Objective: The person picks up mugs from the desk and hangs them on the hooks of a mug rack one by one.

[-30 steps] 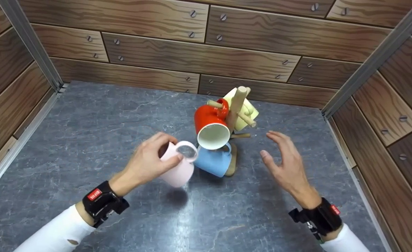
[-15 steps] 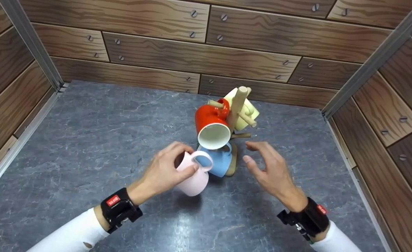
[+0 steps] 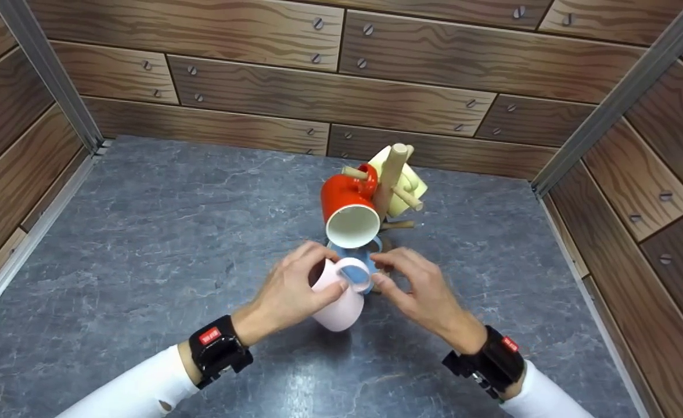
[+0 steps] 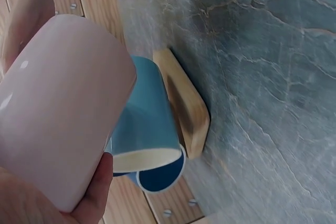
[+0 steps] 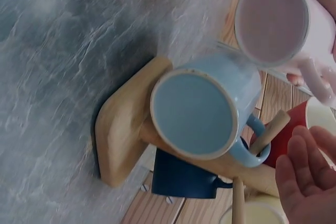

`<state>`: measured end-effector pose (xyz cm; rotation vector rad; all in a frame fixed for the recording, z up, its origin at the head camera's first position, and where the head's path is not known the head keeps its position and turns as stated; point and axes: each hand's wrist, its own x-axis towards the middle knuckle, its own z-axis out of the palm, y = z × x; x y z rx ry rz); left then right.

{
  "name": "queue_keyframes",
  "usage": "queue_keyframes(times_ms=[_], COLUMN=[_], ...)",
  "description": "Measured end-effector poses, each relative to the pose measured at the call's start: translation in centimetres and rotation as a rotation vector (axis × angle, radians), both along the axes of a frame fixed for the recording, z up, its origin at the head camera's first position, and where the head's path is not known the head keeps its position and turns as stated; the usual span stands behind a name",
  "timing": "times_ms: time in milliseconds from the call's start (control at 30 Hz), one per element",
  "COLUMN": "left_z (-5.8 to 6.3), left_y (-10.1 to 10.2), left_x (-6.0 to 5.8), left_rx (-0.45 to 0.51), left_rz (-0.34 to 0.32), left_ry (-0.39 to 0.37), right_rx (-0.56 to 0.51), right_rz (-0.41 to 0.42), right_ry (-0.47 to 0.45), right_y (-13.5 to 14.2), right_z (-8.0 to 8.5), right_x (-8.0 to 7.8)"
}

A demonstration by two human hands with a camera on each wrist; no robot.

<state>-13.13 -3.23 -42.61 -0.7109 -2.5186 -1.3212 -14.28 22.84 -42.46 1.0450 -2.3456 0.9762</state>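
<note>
My left hand (image 3: 295, 284) grips a pale pink mug (image 3: 339, 309) round its body, thumb beside the handle. The mug is tilted, its mouth towards the palm and its base (image 5: 270, 22) towards the right wrist camera. Close by the pink handle (image 5: 316, 82) is my right hand (image 3: 423, 290), thumb and forefinger apart; the right wrist view shows a gap between its fingers (image 5: 302, 169) and the handle. Behind them a wooden mug tree (image 3: 392, 180) bears a red mug (image 3: 344, 197), a light blue mug (image 5: 197, 114) and a pale yellow mug (image 3: 406, 180).
A dark blue mug (image 5: 184, 177) also hangs on the tree, hidden in the head view. One lower peg (image 3: 401, 224) sticks out to the right. The tree's wooden base (image 5: 123, 121) stands on a grey marbled surface (image 3: 202, 209), with wood-patterned walls (image 3: 248, 81) around it.
My left hand has carried the pink mug right and nearer to me, in front of the light blue mug. My right hand has come left to the pink mug's handle.
</note>
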Motion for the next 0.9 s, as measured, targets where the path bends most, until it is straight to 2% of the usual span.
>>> queue_keyframes(times_ms=[167, 400, 533, 900], left_z=[0.0, 0.3, 0.6, 0.3], left_y=[0.7, 1.5, 1.8, 1.0], left_x=[0.1, 0.2, 0.3, 1.0], left_rx=[0.006, -0.004, -0.011, -0.001], left_rz=[-0.003, 0.017, 0.007, -0.153], left_ry=[0.008, -0.008, -0.030, -0.060], right_rx=[-0.052, -0.087, -0.118, -0.074], right_rz=[0.064, 0.058, 0.059, 0.030], right_ry=[-0.014, 0.000, -0.006, 0.067], right_y=[-0.4, -0.4, -0.2, 0.5], right_z=[0.0, 0.3, 0.5, 1.0], right_x=[0.1, 0.2, 0.3, 0.5])
